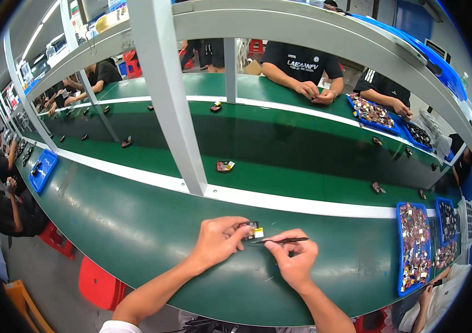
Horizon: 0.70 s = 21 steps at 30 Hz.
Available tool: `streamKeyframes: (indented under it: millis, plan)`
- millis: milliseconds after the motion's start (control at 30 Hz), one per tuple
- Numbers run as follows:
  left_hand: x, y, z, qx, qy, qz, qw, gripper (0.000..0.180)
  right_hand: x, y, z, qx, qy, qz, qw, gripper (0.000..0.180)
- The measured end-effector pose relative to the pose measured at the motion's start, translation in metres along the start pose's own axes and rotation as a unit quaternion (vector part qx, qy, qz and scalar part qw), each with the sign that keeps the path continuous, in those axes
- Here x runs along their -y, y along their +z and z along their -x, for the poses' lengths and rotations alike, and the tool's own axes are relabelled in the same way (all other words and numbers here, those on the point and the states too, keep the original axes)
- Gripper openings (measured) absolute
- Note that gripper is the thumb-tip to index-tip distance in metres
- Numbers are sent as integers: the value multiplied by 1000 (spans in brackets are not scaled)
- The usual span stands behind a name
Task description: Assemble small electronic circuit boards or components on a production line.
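Note:
My left hand [218, 238] is closed, its thumb and fingers pinching a small dark electronic assembly [254, 226] with a yellow and white label. It is held just above the green work surface [191, 299], in front of me. Between the fingers of my right hand [296, 260] is a pair of thin black tweezers [296, 240]. Their tip points left and lies close to the lower edge of the assembly; whether it touches cannot be made out. The left fingers hide part of the assembly.
A conveyor belt [291, 186] carrying scattered assemblies [225, 166] runs beyond a white rail. A metal post [164, 89] rises ahead. Blue trays [399, 250] of small parts stand at right; another blue tray [43, 170] lies far left. Co-workers sit opposite and at both sides.

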<state>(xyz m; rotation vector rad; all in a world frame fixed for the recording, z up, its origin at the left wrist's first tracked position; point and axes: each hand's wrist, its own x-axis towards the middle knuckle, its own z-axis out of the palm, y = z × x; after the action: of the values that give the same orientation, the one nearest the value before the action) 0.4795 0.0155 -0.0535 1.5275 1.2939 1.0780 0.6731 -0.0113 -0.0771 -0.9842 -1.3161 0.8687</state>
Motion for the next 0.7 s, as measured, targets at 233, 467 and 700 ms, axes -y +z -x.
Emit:
streamKeyframes:
  millis: [233, 467, 700]
  plan:
    - [9, -1, 5, 6, 39, 76, 996, 20, 4, -4, -2, -3, -4, 25, 1000, 15]
    - [6, 2, 8, 6, 57, 75, 996, 17, 5, -1, 1, -3, 27, -7, 1000, 16]
    - [7, 4, 10, -3, 78, 47, 996, 20, 1, 0, 0, -13, -7, 46, 999, 17]
